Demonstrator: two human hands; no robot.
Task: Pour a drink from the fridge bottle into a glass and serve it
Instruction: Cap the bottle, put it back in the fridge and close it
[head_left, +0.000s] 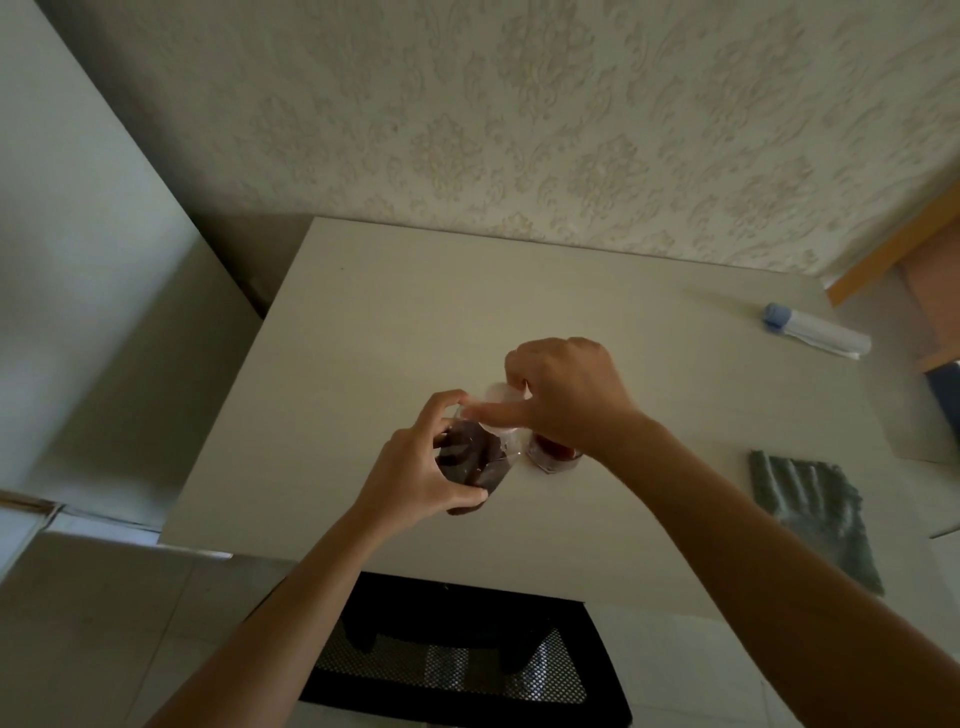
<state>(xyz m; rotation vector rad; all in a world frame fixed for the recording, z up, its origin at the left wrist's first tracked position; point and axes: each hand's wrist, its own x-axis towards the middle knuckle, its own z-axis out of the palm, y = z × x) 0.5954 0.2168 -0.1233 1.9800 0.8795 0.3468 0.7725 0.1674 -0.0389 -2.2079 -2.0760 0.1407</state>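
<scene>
Two hands were engaged: left hand (423, 470) clamped round the upright bottle (470, 460), right hand (563, 397) pinched on its cap (501, 394); glass (553, 457) stood just right.

Clear bottle (470, 457) of dark drink upright beside a glass (556, 457), seemingly part-filled red.

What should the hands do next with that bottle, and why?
Probably finish twisting the cap on: the right hand pinches it atop the bottle, the left hand steadies the bottle, and the glass beside it already holds red drink.
</scene>
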